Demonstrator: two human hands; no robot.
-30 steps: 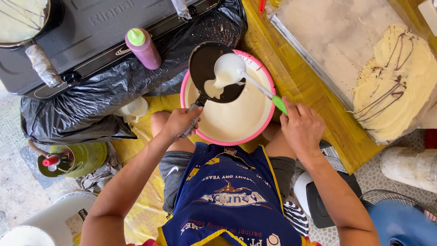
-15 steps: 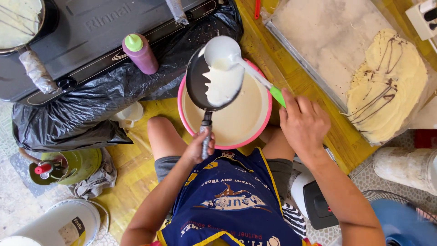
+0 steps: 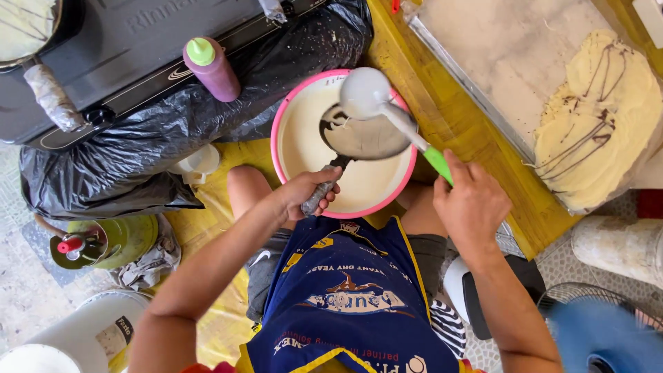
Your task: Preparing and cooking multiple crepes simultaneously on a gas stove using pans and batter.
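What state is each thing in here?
Pan: held level over the bowl, thin batter film.
Ladle: tipped over the pan, looks emptied.
Pink bowl: holds pale batter.
Squeeze bottle: upright, capped.
Left hand: gripping the pan handle.
Right hand: gripping the ladle handle.

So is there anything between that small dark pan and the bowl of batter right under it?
Nothing visible. The left hand holds the small dark pan by its handle directly over the pink-rimmed bowl of batter. The white ladle, held by the right hand, sits above the pan, not beneath it.
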